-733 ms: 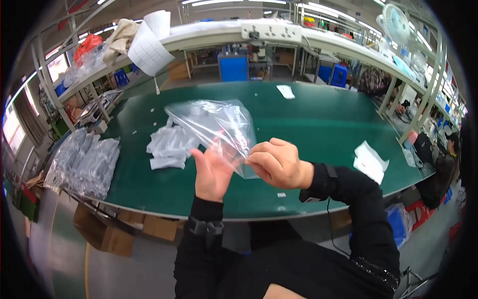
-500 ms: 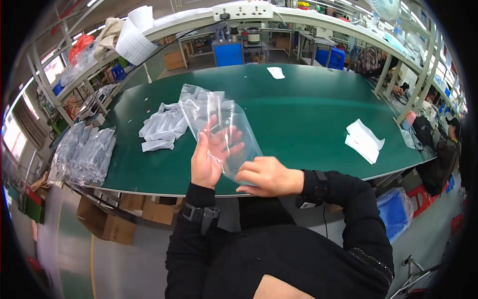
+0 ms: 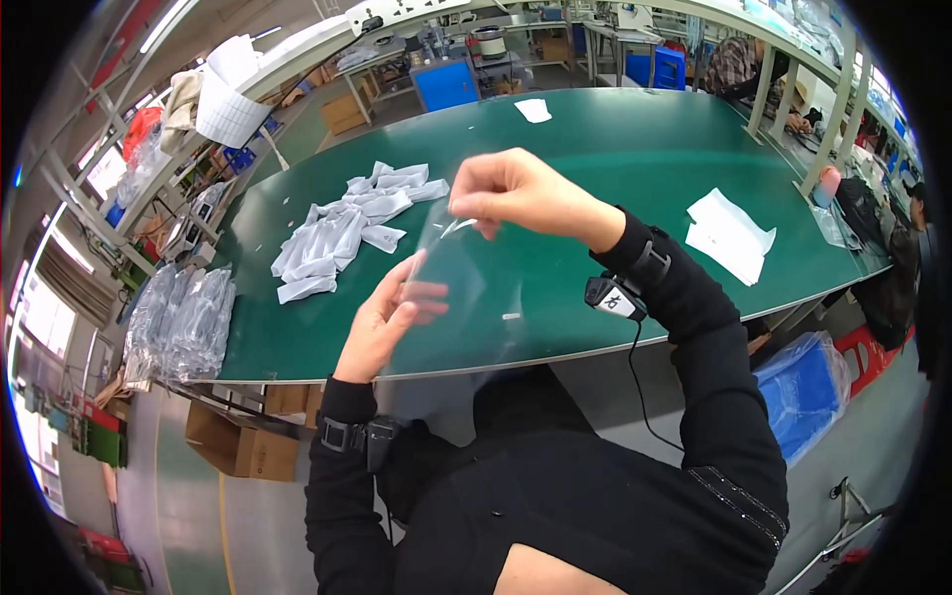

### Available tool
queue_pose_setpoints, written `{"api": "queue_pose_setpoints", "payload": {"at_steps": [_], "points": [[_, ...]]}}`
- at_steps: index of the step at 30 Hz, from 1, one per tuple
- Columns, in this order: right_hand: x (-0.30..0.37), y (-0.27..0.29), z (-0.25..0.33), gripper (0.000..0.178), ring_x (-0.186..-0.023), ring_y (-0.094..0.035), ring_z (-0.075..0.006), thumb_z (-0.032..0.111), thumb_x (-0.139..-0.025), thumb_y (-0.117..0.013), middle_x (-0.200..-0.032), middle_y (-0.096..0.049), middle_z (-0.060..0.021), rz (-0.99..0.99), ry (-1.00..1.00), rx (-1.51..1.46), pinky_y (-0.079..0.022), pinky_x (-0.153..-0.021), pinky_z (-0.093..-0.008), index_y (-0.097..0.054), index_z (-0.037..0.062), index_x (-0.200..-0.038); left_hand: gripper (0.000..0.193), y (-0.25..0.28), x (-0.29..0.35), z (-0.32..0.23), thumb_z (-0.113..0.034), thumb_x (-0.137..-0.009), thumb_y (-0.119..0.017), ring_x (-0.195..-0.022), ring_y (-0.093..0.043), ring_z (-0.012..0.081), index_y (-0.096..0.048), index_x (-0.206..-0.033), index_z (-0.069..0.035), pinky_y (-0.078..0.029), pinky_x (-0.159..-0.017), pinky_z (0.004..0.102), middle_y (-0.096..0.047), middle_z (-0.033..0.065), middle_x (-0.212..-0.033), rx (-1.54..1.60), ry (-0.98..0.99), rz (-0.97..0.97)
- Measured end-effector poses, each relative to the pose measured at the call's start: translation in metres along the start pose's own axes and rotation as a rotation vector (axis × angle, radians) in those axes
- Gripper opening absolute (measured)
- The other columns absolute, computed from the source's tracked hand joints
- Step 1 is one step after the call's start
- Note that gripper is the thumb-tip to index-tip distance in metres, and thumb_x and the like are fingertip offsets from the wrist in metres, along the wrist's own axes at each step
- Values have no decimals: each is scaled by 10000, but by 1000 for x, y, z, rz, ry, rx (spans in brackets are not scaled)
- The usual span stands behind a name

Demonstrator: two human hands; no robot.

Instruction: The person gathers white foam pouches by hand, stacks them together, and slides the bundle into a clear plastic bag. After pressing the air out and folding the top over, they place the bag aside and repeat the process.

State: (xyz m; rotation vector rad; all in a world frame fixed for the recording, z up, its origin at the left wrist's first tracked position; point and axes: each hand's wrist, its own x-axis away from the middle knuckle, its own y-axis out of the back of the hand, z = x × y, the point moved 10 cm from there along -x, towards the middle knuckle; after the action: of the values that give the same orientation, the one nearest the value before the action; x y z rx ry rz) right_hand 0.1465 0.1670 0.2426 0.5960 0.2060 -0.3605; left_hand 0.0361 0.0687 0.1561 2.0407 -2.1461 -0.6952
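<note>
— Where is the clear plastic bag (image 3: pixel 458 293) held?

— It is spread between the two hands, over the near side of the green table (image 3: pixel 605 258); its lower part appears to be hung past the table's edge, where the film is blurred.

— And how are the fingers set?

— On the right hand (image 3: pixel 516 193), thumb and fingertips are brought together, and the creased upper edge of the bag appears to be clamped between them. On the left hand (image 3: pixel 379 319), the thumb is held apart from the loosely curled fingers, some of which are seen through the film; whether any plastic is pinched there cannot be told.

— Is much weight to be expected?

— Hardly any. Nothing is seen inside, so the bag is judged very light and limp, and likely to be swung by a draught.

— Is it slippery, then?

— Probably. Such smooth film is easily slid between the fingers, and its layers may be found clinging together.

— Where is hold best taken?

— At the rim, with one layer given to each hand. Soft finger pads are to be preferred over nails, since thin film can be stretched or torn.
</note>
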Motion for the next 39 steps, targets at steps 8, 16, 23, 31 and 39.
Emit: {"api": "queue_pose_setpoints", "payload": {"at_steps": [8,16,23,31,39], "points": [[-12,15,-21,214,-889,-675,-196,211,-980,-538,-985,-686,-158,-203,199,-706,-524,-729,-271,-527,8,-913,842,-53,20,98,-356,-838,-727,-827,-618,151,-265,-1489,-88,-491,-768,242,-637,100,-1037,897,314,182],[-6,-8,-71,329,-903,-677,-213,278,-935,-608,-972,-691,-159,170,-119,-709,-529,-751,-278,-593,-29,-1051,919,63,-9,47,-55,-735,-772,-789,-565,76,-266,-1499,-118,-470,-669,207,-582,22,-917,336,132,-108],[-26,-16,-107,263,-708,-606,-94,265,-884,-696,-786,-652,-45,72,-254,-537,-463,-614,-212,-642,12,-838,892,88,-36,59,37,-725,-747,-801,-566,85,-312,-1487,-122,-484,-678,223,-548,16,-893,83,272,93],[-24,-3,-182,413,-571,-511,-46,235,-868,-725,-637,-525,42,-369,-404,-399,-387,-521,-197,-411,117,-626,583,103,-73,75,-88,-751,-780,-702,-566,87,-495,-1260,-75,-468,-589,248,-576,17,-839,-300,89,-173],[-46,-60,-180,296,-557,-478,-54,190,-911,-666,-648,-539,20,-346,-394,-673,-412,-528,-219,-514,77,-684,167,4,-86,111,-148,-920,-643,-566,-602,98,-524,-945,-32,-457,-443,221,-600,54,-738,488,166,-277]]}}
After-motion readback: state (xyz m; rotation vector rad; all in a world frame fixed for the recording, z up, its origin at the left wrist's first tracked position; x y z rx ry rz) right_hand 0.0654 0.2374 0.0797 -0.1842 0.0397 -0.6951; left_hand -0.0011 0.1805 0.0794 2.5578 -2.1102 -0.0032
